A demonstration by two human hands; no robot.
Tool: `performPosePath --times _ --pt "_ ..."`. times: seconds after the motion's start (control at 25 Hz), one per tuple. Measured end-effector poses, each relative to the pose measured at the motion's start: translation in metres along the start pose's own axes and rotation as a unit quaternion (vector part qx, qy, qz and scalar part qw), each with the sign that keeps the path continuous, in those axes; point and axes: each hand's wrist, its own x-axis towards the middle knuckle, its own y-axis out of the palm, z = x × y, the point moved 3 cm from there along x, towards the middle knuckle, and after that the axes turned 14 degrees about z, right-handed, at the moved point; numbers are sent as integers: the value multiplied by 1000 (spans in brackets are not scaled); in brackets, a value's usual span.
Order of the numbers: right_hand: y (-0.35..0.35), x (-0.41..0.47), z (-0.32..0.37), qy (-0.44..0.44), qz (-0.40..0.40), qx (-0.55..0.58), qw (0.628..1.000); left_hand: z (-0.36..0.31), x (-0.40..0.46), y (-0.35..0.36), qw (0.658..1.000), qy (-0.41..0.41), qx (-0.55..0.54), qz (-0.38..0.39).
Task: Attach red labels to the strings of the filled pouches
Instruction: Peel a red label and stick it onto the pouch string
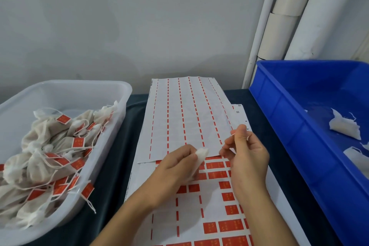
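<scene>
My left hand (175,166) grips a small white filled pouch (201,156) over the sticker sheets. My right hand (246,156) is raised beside it, its thumb and fingers pinching the pouch's thin white string (248,138). Under both hands lies a sheet of red labels (229,223), partly peeled, with a used backing sheet (185,116) overlapping its far end. The clear tub (65,90) on the left holds several pouches with red labels on their strings (78,142). The blue crate (283,106) on the right holds a few unlabelled white pouches (344,126).
A dark cloth (123,146) covers the table. A grey wall stands close behind, and white pipes (279,26) run up at the back right. The tub and crate flank the sheets on both sides.
</scene>
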Motion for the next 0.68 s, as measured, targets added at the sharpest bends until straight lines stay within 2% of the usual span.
performPosePath --times 0.12,0.2,0.36,0.48,0.56,0.68 --pt "0 1 -2 -10 -3 15 1000 -3 10 -5 999 18 -22 -39" --pt "1 -1 -1 -27 20 -9 999 2 14 -1 994 19 -79 -68" --pt "15 -3 -5 -81 148 -89 982 13 17 -3 989 18 -126 -75" --pt "31 -5 -12 -66 244 -147 956 11 17 -4 989 37 -131 -55" --pt "32 -6 -17 -63 247 -162 953 10 17 -2 988 50 -134 -52" --pt "23 -4 -16 -94 183 -215 955 9 14 0 991 48 -112 -50"
